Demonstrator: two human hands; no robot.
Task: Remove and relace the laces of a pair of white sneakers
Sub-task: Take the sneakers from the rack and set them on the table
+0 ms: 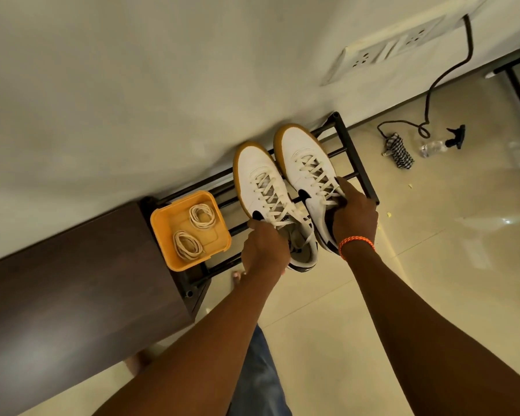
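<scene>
Two white sneakers with gum soles and black side marks stand side by side on a black metal rack (358, 163), toes toward the wall. Both are laced with cream laces. My left hand (264, 250) grips the left sneaker (258, 172) at its heel end. My right hand (354, 217), with an orange wrist band, holds the right sneaker (300, 148) at its collar, fingers on the top laces. A yellow tray (162, 232) on the rack's left end holds two coiled spare laces (201, 216), (187, 245).
A dark brown cabinet (72, 295) stands left of the rack. The wall runs behind. On the tiled floor to the right lie a black cable (430, 94), a checked cloth (398, 151) and a spray bottle (442, 144). My feet and jeans show below.
</scene>
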